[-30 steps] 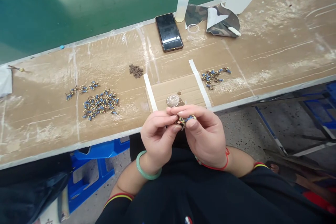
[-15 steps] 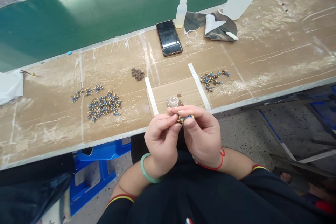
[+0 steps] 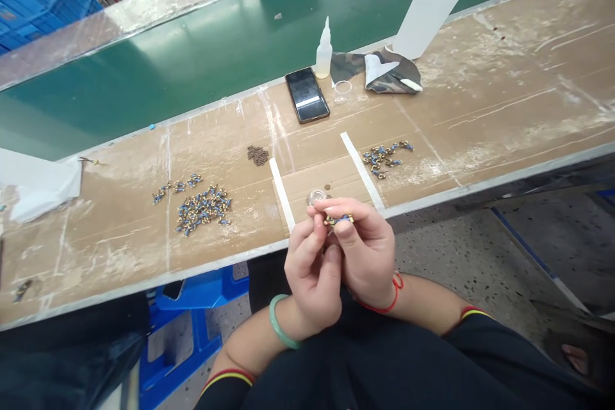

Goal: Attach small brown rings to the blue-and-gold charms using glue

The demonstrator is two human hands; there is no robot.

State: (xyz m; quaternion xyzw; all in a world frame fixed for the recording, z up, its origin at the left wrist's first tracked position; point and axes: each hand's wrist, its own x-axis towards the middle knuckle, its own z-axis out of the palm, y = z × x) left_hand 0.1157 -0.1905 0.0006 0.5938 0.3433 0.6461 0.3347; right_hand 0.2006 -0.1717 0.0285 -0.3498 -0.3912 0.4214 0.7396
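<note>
My right hand [image 3: 368,250] pinches a small blue-and-gold figure piece [image 3: 342,220] between thumb and fingers, above the table's front edge. Close against its left end is my left hand [image 3: 314,272], fingers curled, the index fingertip near the piece and the thumb lower down. Whatever the left fingers grip is hidden. Just beyond the fingertips sits a small clear round dish [image 3: 317,197] on a cardboard sheet [image 3: 312,178]. A large pile of similar blue-and-gold pieces [image 3: 204,208] lies to the left, a smaller group [image 3: 382,157] to the right.
A heap of small brown parts [image 3: 258,155] lies beyond the cardboard. White strips [image 3: 282,192] flank the sheet. Farther back are a phone [image 3: 307,96], a nozzle bottle [image 3: 324,51], camouflage cloth [image 3: 396,80] and a white upright sheet [image 3: 437,6]. A blue stool [image 3: 204,295] stands below the table.
My left thumb has moved down, away from the piece, and the left hand has turned slightly. The right hand keeps its pinch. The camera view has shifted, showing more beyond the table.
</note>
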